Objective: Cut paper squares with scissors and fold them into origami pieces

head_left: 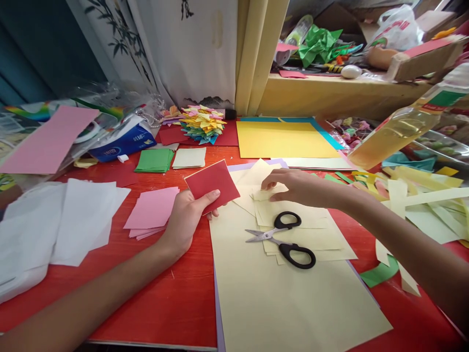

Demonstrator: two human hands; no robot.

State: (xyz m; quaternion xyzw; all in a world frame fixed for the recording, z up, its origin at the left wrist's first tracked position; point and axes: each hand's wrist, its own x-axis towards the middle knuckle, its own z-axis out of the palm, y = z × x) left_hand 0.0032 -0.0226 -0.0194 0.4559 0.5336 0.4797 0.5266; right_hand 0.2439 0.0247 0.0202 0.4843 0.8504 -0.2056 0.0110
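Note:
A stack of red paper squares (212, 188) is gripped in my left hand (186, 220), thumb on top. My right hand (296, 188) hovers at or touches pale yellow paper pieces (304, 239), its fingers curved and apart, with nothing visible held. Those pieces lie on a large pale yellow sheet (293, 303). Black-handled scissors (269, 235) rest on them with blades slightly apart, pointing left. Pink squares (152, 208) lie left of my left hand. Behind them are green squares (154, 160) and whitish squares (189, 158).
White sheets (86, 220) lie at the left on the red table (164, 303). Farther back are a blue packet (126, 139), a bundle of folded colored paper (203, 124) and a yellow sheet (286, 140). Paper scraps (432, 205) and a bottle (399, 127) stand at the right.

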